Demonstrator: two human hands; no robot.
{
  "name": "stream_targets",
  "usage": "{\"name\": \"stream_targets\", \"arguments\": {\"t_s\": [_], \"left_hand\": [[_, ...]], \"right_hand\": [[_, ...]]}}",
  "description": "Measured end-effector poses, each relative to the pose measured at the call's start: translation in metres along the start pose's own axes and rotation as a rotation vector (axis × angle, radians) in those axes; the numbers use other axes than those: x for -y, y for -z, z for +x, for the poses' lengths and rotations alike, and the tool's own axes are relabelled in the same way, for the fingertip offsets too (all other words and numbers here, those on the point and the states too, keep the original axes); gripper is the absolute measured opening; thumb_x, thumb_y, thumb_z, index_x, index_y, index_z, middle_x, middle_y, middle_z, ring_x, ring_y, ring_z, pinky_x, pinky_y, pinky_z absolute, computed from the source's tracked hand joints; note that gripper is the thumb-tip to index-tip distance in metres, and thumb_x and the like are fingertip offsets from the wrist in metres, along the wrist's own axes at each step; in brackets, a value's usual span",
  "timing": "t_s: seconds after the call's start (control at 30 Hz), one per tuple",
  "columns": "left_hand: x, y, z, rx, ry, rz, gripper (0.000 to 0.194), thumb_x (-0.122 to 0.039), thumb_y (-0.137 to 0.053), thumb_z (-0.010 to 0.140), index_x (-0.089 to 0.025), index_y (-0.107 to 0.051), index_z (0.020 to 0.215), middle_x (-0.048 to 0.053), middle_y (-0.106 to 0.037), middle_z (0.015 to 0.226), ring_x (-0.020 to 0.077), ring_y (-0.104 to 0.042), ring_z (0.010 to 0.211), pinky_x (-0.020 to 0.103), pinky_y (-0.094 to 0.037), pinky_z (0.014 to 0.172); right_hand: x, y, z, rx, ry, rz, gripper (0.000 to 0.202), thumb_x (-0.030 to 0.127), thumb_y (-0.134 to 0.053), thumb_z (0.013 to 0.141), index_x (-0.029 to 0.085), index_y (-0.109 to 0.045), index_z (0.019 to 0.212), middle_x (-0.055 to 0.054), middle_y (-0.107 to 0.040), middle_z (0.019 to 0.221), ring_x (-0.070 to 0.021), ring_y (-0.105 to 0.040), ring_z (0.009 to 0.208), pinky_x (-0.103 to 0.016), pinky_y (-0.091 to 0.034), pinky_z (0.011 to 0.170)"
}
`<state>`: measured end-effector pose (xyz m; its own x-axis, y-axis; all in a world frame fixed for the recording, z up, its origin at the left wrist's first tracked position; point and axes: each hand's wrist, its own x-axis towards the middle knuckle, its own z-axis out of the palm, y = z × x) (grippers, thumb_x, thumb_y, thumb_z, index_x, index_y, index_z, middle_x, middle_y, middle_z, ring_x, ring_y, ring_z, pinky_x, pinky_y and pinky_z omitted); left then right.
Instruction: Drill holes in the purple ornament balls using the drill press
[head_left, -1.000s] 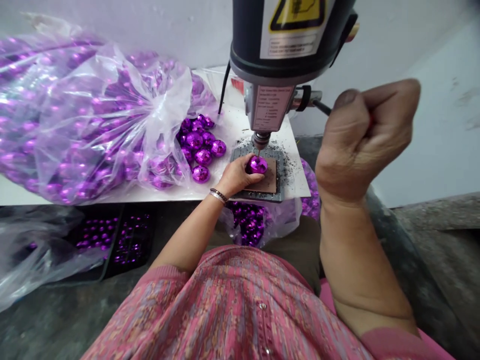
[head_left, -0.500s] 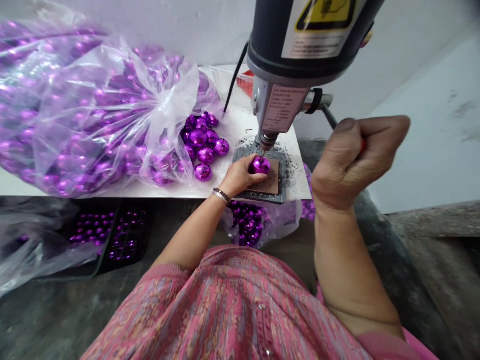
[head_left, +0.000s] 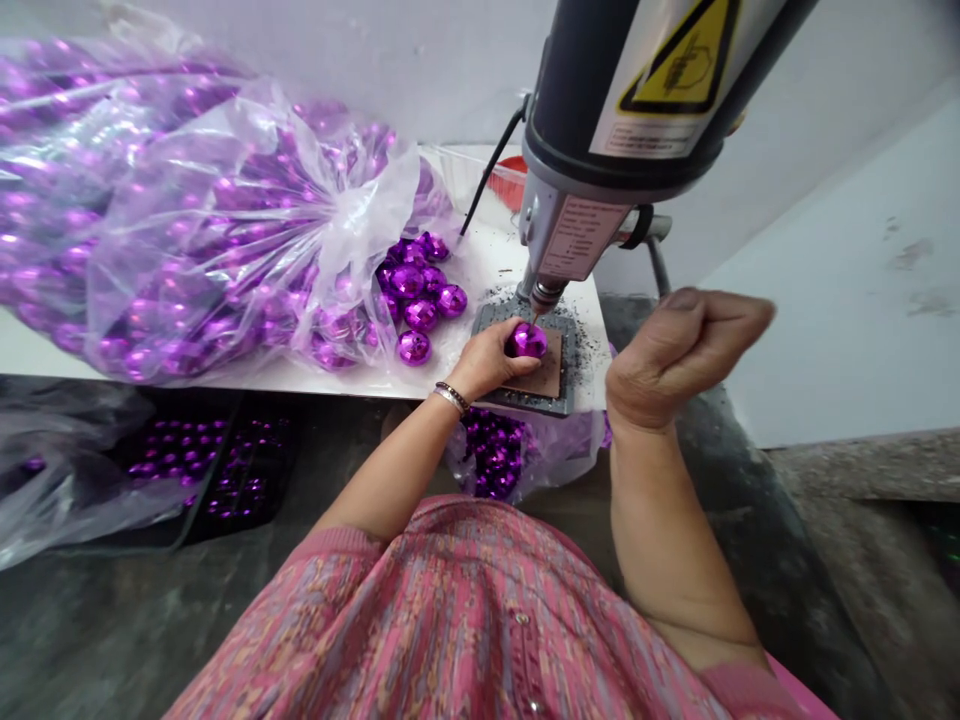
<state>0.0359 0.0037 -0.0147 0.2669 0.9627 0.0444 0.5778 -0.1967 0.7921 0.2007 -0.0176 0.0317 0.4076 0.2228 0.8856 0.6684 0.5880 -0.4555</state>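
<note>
My left hand (head_left: 491, 362) pinches a shiny purple ball (head_left: 529, 341) between thumb and fingers, on a brown pad (head_left: 546, 372) on the grey base (head_left: 568, 400) of a drill press (head_left: 581, 215). The thin bit under the chuck (head_left: 546, 294) meets the top of the ball. At the right, my right hand (head_left: 675, 350) is closed round the end of the press's lever (head_left: 660, 268); the grip itself is hidden by the fingers. Several loose purple balls (head_left: 421, 316) lie on the table left of the base.
A big clear bag (head_left: 187, 230) of purple balls covers the left of the white table (head_left: 450, 385). Behind the press is a red container (head_left: 510, 180). Below the table edge hangs or stands another bag (head_left: 559, 450), and a dark crate (head_left: 180, 535) holds more balls at lower left.
My right hand has come down and slightly left with the lever. My left hand still holds the ball under the bit. The whole view has shifted a little.
</note>
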Motion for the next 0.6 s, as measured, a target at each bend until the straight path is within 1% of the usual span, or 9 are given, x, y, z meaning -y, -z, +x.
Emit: {"name": "stream_targets", "arguments": {"t_s": [0.13, 0.2, 0.27, 0.33, 0.4, 0.43, 0.47, 0.5, 0.6], "left_hand": [[0.001, -0.002, 0.001, 0.002, 0.006, -0.006, 0.060, -0.026, -0.083, 0.078, -0.014, -0.067, 0.134, 0.010, -0.077, 0.124, 0.0265, -0.070, 0.113, 0.035, -0.052, 0.101], [0.001, -0.002, 0.002, 0.001, 0.019, -0.010, 0.062, -0.025, -0.084, 0.077, -0.013, -0.066, 0.136, 0.011, -0.076, 0.127, 0.0268, -0.069, 0.116, 0.035, -0.051, 0.103], [0.000, -0.001, 0.001, -0.004, 0.036, -0.011, 0.062, -0.025, -0.085, 0.076, -0.013, -0.067, 0.135, 0.011, -0.075, 0.127, 0.0269, -0.069, 0.117, 0.036, -0.051, 0.105], [-0.001, 0.002, -0.002, -0.008, 0.042, -0.018, 0.062, -0.023, -0.085, 0.076, -0.013, -0.067, 0.134, 0.010, -0.075, 0.127, 0.0262, -0.069, 0.117, 0.035, -0.051, 0.106], [-0.002, 0.008, -0.009, -0.012, 0.019, -0.028, 0.060, -0.022, -0.083, 0.077, -0.013, -0.067, 0.134, 0.009, -0.076, 0.127, 0.0253, -0.069, 0.117, 0.035, -0.051, 0.106], [-0.002, 0.012, -0.015, -0.006, -0.001, -0.032, 0.059, -0.022, -0.083, 0.077, -0.014, -0.067, 0.133, 0.009, -0.076, 0.126, 0.0250, -0.070, 0.116, 0.035, -0.052, 0.105], [-0.002, 0.016, -0.022, 0.006, -0.026, -0.034, 0.058, -0.023, -0.082, 0.077, -0.014, -0.067, 0.133, 0.009, -0.076, 0.125, 0.0248, -0.070, 0.115, 0.035, -0.052, 0.104], [0.000, 0.020, -0.029, 0.025, -0.052, -0.036, 0.058, -0.023, -0.082, 0.077, -0.015, -0.067, 0.132, 0.009, -0.076, 0.125, 0.0248, -0.070, 0.114, 0.035, -0.053, 0.104], [0.007, 0.030, -0.056, 0.155, -0.126, -0.044, 0.063, -0.028, -0.083, 0.075, -0.016, -0.066, 0.134, 0.010, -0.075, 0.128, 0.0256, -0.069, 0.116, 0.038, -0.053, 0.105]], "right_hand": [[-0.005, 0.002, -0.003, -0.005, 0.010, 0.008, 0.042, 0.051, -0.042, 0.101, 0.016, -0.043, 0.078, 0.002, -0.042, 0.070, -0.0021, -0.044, 0.064, -0.022, -0.039, 0.063], [0.002, 0.002, 0.011, -0.003, 0.008, 0.011, 0.048, 0.055, -0.041, 0.101, 0.014, -0.045, 0.077, 0.002, -0.044, 0.069, -0.0008, -0.046, 0.064, -0.021, -0.038, 0.064], [0.018, 0.001, 0.035, 0.015, -0.006, 0.011, 0.052, 0.057, -0.040, 0.101, 0.013, -0.045, 0.074, 0.003, -0.045, 0.067, 0.0007, -0.046, 0.065, -0.019, -0.037, 0.064], [0.038, -0.004, 0.065, 0.048, -0.060, 0.001, 0.051, 0.053, -0.038, 0.101, 0.013, -0.041, 0.069, 0.005, -0.037, 0.062, 0.0026, -0.041, 0.063, -0.018, -0.035, 0.065], [0.055, -0.010, 0.092, 0.146, -0.272, 0.010, 0.040, 0.035, -0.039, 0.100, 0.016, -0.033, 0.065, 0.007, -0.031, 0.057, 0.0045, -0.035, 0.057, -0.018, -0.033, 0.066], [0.059, -0.013, 0.102, 0.189, -0.336, 0.000, 0.037, 0.024, -0.038, 0.100, 0.017, -0.030, 0.064, 0.007, -0.031, 0.056, 0.0041, -0.036, 0.056, -0.018, -0.033, 0.066], [0.060, -0.015, 0.108, 0.201, -0.371, -0.009, 0.038, 0.021, -0.039, 0.100, 0.018, -0.029, 0.063, 0.007, -0.034, 0.057, 0.0038, -0.038, 0.057, -0.019, -0.034, 0.067], [0.059, -0.018, 0.112, 0.199, -0.370, -0.002, 0.039, 0.025, -0.042, 0.100, 0.019, -0.031, 0.063, 0.006, -0.037, 0.057, 0.0029, -0.041, 0.057, -0.020, -0.035, 0.068], [0.043, -0.020, 0.109, 0.166, -0.270, 0.084, 0.043, 0.053, -0.045, 0.093, 0.018, -0.043, 0.068, 0.003, -0.046, 0.064, -0.0007, -0.050, 0.062, -0.022, -0.038, 0.070]]}}
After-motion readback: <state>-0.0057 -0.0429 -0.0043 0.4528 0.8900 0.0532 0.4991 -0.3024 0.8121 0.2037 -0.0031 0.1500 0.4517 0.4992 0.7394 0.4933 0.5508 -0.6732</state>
